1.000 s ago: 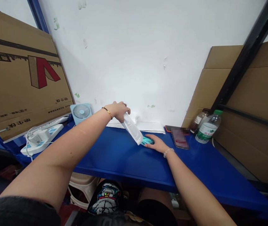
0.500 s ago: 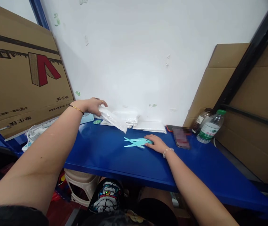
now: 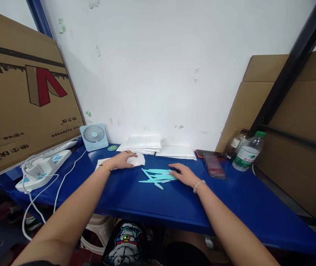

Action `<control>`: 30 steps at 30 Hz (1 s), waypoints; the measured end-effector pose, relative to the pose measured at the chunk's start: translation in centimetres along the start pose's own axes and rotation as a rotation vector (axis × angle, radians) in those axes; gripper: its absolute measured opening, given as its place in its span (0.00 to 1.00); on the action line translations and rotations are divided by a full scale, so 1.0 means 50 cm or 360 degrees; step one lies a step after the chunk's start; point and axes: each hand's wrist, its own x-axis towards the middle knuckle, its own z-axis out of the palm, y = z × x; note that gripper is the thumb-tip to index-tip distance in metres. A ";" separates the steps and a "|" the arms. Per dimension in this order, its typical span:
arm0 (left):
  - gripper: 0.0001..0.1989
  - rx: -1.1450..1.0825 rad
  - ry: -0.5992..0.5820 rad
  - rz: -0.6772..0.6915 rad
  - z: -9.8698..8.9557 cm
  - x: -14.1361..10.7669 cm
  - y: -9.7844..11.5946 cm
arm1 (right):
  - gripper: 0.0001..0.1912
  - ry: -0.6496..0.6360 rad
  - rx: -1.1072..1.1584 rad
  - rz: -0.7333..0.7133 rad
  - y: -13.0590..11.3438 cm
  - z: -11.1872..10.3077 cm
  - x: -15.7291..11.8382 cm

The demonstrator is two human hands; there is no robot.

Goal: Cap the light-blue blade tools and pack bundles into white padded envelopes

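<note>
My left hand [image 3: 121,160] grips a white plastic packet [image 3: 138,160] low over the blue table [image 3: 135,199], left of centre. Its thumb and fingers lie around the packet, and part of the white wrapping shows beside the wrist. Several light-blue flat plastic strips [image 3: 152,178] lie loosely crossed on the table between my hands. My right hand [image 3: 185,174] rests at the right end of these strips, fingers apart, its fingertips touching them. Behind, against the wall, are stacked white packets [image 3: 144,142] and a flatter white stack [image 3: 176,151].
A small blue fan [image 3: 94,136] and a white power strip [image 3: 45,170] with cables stand at the left. At the right are a phone [image 3: 215,166], a dark bottle [image 3: 237,143] and a green-capped bottle [image 3: 249,152]. Cardboard [image 3: 16,96] leans at the left side.
My left hand has come down and nearer with the white packet, which now lies lower on the table. The light-blue strips have shifted and spread; my right hand stays beside them.
</note>
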 end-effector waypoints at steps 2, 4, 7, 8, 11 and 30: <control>0.27 -0.0159 -0.0019 0.0314 0.029 0.037 0.053 | 0.20 0.0094 -0.0050 0.0087 0.011 -0.009 0.002; 0.22 -0.0268 -0.0002 0.0429 0.058 0.075 0.095 | 0.16 0.0135 -0.0145 0.0146 0.022 -0.016 0.004; 0.16 -0.0336 -0.0005 0.0445 0.093 0.122 0.135 | 0.12 0.0122 -0.0221 0.0172 0.031 -0.020 0.007; 0.15 -0.0341 -0.0040 0.0424 0.101 0.133 0.144 | 0.12 0.0114 -0.0221 0.0175 0.033 -0.020 0.008; 0.13 -0.0393 -0.0225 0.0327 0.114 0.158 0.158 | 0.10 0.0100 -0.0204 0.0193 0.035 -0.017 0.014; 0.12 -0.0405 0.0125 0.0170 0.129 0.192 0.110 | 0.08 0.0088 0.0130 0.0342 0.084 -0.033 0.082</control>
